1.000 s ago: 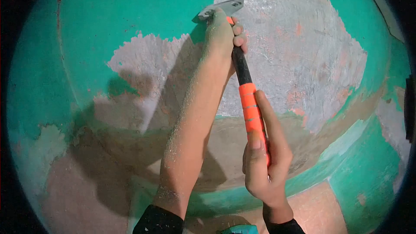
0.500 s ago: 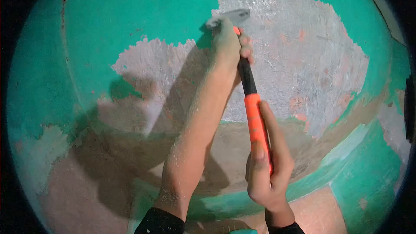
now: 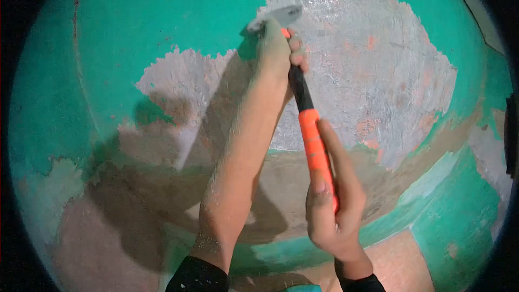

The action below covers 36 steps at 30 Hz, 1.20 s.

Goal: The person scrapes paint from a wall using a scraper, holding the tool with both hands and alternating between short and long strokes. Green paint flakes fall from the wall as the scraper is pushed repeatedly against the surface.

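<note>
A long-handled scraper (image 3: 313, 146) with an orange grip, a black shaft and a flat metal head is held in both hands against the wall. My left hand (image 3: 277, 48) is closed round the top of the shaft, just below the metal head, and covers part of it. My right hand (image 3: 338, 205) grips the orange handle lower down, its index finger lying along the side. The head is at the border between green paint (image 3: 178, 5) and a bare grey patch (image 3: 357, 65). Its exact contact with the wall is hidden.
Pale dust or flakes speckle my left forearm (image 3: 232, 167). Below the patch runs a brown band (image 3: 319, 178), with a green strip (image 3: 286, 251) under it. A crack (image 3: 77, 43) runs down the left wall. My shadow darkens the lower left.
The scraper head and my left hand have moved slightly left and up along the paint edge. The handle has shifted with them, and both hands keep their hold. The view has shifted slightly too.
</note>
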Tool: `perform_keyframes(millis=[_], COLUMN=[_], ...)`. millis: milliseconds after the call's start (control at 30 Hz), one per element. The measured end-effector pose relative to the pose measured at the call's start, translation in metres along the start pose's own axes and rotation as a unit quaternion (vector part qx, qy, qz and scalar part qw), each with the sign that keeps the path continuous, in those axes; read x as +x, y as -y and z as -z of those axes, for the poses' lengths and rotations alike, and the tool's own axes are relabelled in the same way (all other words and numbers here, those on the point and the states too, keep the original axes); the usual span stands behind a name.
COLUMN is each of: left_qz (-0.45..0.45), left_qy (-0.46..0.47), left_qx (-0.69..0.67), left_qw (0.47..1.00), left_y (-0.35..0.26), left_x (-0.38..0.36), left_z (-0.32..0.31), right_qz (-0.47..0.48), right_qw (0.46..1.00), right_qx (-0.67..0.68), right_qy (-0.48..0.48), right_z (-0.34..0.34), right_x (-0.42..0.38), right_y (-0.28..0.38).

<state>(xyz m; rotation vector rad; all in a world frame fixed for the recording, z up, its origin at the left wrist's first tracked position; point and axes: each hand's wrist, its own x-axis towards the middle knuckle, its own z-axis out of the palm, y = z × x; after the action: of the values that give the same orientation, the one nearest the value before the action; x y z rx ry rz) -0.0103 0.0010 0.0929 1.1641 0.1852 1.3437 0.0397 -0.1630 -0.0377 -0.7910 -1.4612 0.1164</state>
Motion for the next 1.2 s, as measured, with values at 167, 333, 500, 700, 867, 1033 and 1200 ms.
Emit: perform_keyframes(millis=[167, 333, 500, 700, 867, 1033, 1200], left_qz=[-0.029, 0.013, -0.029, 0.002, -0.017, -0.001, -0.014], left_qy=[0.018, 0.002, 0.030, -0.011, 0.019, 0.017, 0.024], left_qx=[0.007, -0.001, 0.028, 0.011, -0.002, 0.019, -0.014], left_qw=[0.999, 1.000, 0.999, 1.000, 1.000, 1.000, 1.000], left_y=[-0.012, -0.005, -0.013, -0.001, -0.017, -0.006, -0.011], left_x=[0.019, 0.002, 0.018, -0.003, 0.026, 0.021, 0.027], left_z=[-0.002, -0.005, -0.009, -0.005, -0.011, -0.001, -0.010], right_qz=[0.005, -0.016, -0.017, -0.017, -0.006, 0.040, 0.016], right_qw=[1.000, 1.000, 0.999, 1.000, 1.000, 0.998, 0.999], right_qx=[-0.005, 0.025, 0.024, 0.017, 0.013, -0.029, -0.016], right_qy=[-0.005, -0.002, -0.018, -0.017, -0.022, -0.029, -0.025], right_z=[-0.006, -0.002, -0.006, -0.007, -0.009, -0.005, 0.002], right_x=[0.011, 0.002, 0.010, -0.002, 0.019, 0.008, 0.015], right_y=[-0.003, -0.004, 0.000, -0.008, 0.001, 0.004, 0.006])
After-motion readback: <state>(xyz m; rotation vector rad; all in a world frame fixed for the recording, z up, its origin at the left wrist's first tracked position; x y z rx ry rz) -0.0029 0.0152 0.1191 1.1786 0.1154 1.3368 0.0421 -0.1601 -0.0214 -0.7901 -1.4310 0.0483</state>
